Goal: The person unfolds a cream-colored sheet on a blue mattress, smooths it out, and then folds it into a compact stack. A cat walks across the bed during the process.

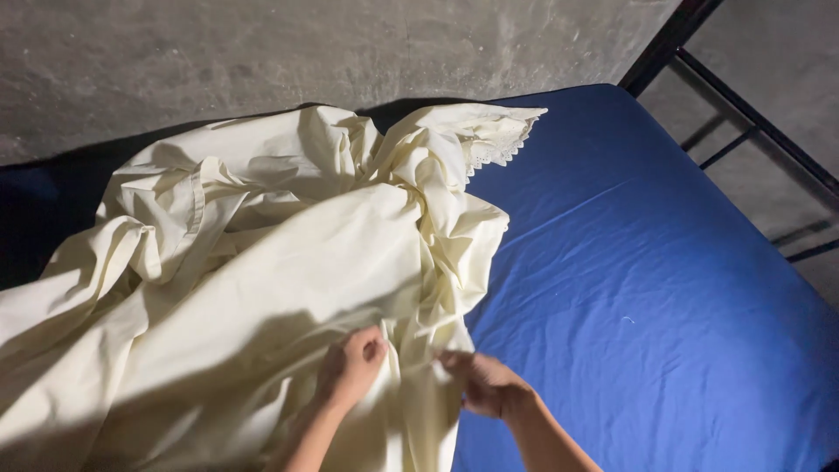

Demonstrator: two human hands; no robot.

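A large cream bed sheet [262,262] lies crumpled in a heap over the left half of a bed. One corner with a lace trim [498,144] points toward the wall. My left hand [351,363] is closed on a fold of the sheet near the front edge. My right hand [481,383] pinches the sheet's edge just to the right, where the cream cloth meets the blue cover. Both forearms reach in from the bottom of the view.
The mattress wears a blue fitted cover [647,280], bare on the right half. A black metal bed frame [743,114] runs along the upper right. A rough grey concrete wall [262,52] stands behind the bed.
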